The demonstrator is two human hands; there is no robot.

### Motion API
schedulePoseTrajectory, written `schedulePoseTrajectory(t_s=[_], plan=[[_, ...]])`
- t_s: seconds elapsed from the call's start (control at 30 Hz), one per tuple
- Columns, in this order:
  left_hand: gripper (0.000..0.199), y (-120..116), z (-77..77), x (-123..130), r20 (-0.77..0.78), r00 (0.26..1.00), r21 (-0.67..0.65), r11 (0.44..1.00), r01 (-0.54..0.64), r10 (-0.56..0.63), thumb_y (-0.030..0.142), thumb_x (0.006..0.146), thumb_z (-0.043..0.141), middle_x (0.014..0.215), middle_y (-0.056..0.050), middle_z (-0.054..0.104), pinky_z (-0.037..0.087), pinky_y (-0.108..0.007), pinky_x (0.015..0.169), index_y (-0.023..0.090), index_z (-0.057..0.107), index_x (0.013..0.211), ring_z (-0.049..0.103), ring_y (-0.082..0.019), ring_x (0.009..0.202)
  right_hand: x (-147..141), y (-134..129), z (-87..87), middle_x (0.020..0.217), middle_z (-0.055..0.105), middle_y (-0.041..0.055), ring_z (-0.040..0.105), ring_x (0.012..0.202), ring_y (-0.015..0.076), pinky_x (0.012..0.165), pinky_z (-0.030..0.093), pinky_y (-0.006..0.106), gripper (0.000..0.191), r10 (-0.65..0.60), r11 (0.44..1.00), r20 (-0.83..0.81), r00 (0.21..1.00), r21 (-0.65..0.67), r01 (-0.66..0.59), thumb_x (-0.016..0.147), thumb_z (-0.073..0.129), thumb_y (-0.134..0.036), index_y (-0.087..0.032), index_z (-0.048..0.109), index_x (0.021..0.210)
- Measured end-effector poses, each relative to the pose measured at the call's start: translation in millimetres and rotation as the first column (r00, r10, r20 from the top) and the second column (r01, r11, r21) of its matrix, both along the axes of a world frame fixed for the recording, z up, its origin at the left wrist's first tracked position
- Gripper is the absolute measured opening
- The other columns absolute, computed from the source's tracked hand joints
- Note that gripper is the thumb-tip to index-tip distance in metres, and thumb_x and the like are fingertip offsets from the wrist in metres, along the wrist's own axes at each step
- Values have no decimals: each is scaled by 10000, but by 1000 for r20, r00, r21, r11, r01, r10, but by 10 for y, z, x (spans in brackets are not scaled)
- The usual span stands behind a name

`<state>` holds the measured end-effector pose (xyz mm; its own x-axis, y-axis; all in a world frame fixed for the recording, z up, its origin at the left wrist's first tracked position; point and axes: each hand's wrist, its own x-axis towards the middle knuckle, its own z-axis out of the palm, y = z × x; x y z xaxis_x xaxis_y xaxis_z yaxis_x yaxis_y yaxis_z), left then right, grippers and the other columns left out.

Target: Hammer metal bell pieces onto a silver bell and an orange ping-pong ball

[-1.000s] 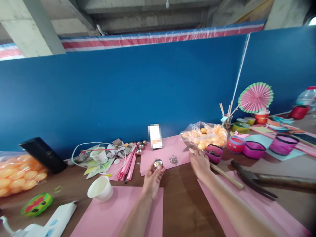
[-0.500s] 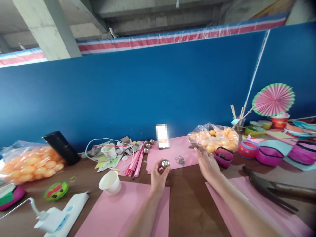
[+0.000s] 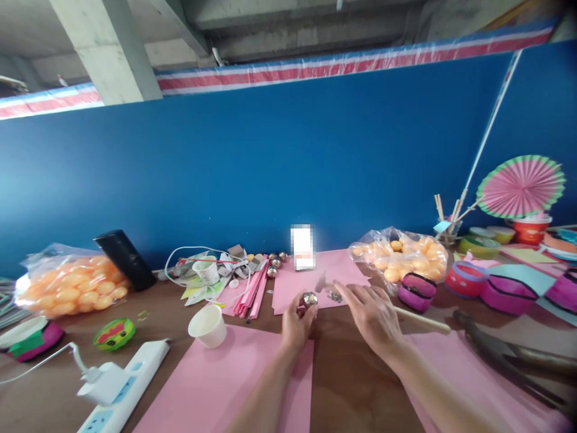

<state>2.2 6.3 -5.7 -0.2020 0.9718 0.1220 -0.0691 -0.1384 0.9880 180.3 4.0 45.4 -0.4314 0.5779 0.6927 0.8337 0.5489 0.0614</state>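
Note:
My left hand (image 3: 297, 325) holds a shiny silver ball (image 3: 310, 299) between thumb and fingers, just above the table near the edge of a pink sheet. In my right hand (image 3: 374, 313) is a hammer with a pale wooden handle (image 3: 426, 320) that sticks out behind the hand to the right. Its grey head (image 3: 321, 281) is smeared by motion, close above and to the right of the ball. A small pile of silvery bits (image 3: 334, 296) lies on the far pink paper (image 3: 288, 291), partly hidden by the right hand.
A white paper cup (image 3: 207, 326) stands on the near-left pink sheet (image 3: 225, 385). Bags of orange balls (image 3: 72, 282) lie at left and right. Several more silver balls (image 3: 271, 270) sit behind the pink strips. A power strip (image 3: 130, 385) lies front left; dark wooden-handled tools lie at right.
My right hand has taken hold of the hammer and brought its head toward the silver ball. My left hand still holds the ball. The view has shifted slightly.

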Motion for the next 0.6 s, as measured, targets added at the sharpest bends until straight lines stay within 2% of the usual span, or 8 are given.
schedulePoseTrajectory(t_s=[0.3,0.43,0.6], plan=[[496,-15,4,9,21,997,-12,998,70,-69,263,643,644,709,-12,593,374,-188,494,150,536,1113,480,-75,531,-85,-31,-63,904,609,32,527,784,145,777,304,289,423,11,1000,44,999,-8,-11,860,426,-124,-278,420,1254],[511,-17,8,7,38,998,0,999,51,-51,257,636,647,769,-25,607,399,-202,526,158,527,1123,498,-80,557,-91,-20,-80,914,611,36,526,779,150,766,295,295,414,-37,999,12,999,12,37,866,418,-140,-273,416,1258],[483,-24,20,8,4,998,-24,998,61,-61,235,647,631,778,-31,605,398,-195,520,152,530,1112,497,-80,567,-76,-8,-74,882,618,28,524,750,143,784,282,297,407,-39,999,19,999,-12,40,865,417,-133,-289,434,1241]])
